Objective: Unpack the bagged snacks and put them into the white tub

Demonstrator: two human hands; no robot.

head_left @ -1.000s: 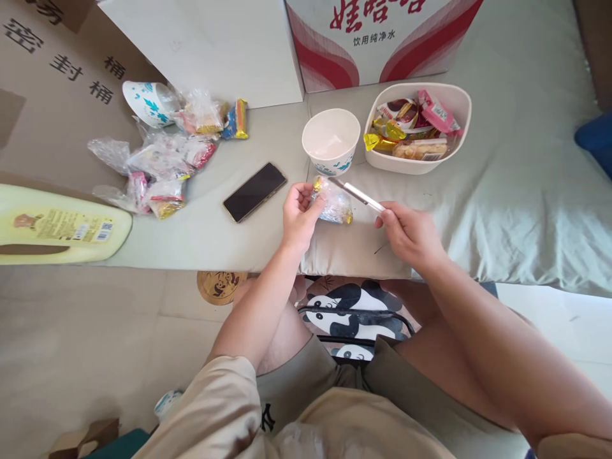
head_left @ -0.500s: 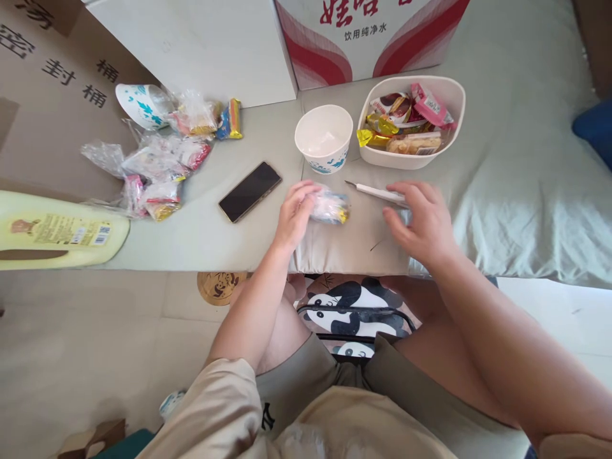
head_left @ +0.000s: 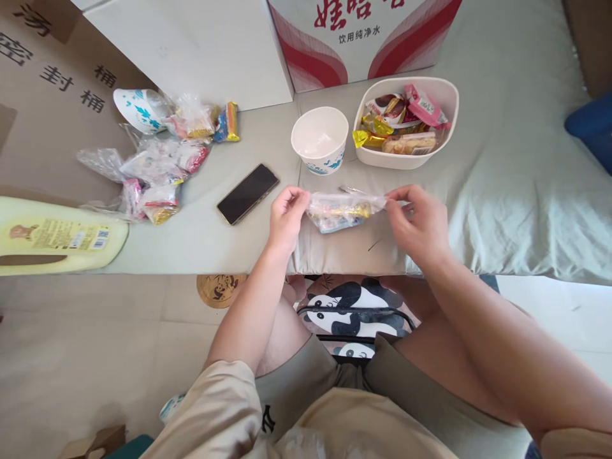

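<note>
A clear plastic bag point(head_left: 338, 213) with wrapped snacks inside is stretched between my two hands, just above the cloth surface. My left hand point(head_left: 288, 220) pinches its left end. Its right end is pinched in the fingers of my right hand point(head_left: 419, 223). Behind the bag lies a thin pen-like tool point(head_left: 351, 189), mostly hidden by it. A white paper cup point(head_left: 319, 140) with a blue pattern stands upright beyond the bag. To the right of the cup, a white plastic basin point(head_left: 406, 160) holds several wrapped snacks point(head_left: 406, 121).
A dark phone point(head_left: 248, 193) lies left of my left hand. Farther left are several bagged snacks point(head_left: 157, 159), a tipped paper cup point(head_left: 141, 109) and a yellow bottle point(head_left: 62, 236). Boxes, including a red and white carton point(head_left: 363, 51), line the back. The surface's front edge is near my forearms.
My right hand has let go of the pen-like tool and taken the bag's right end. The bag, bunched at my left hand before, is now stretched out sideways.
</note>
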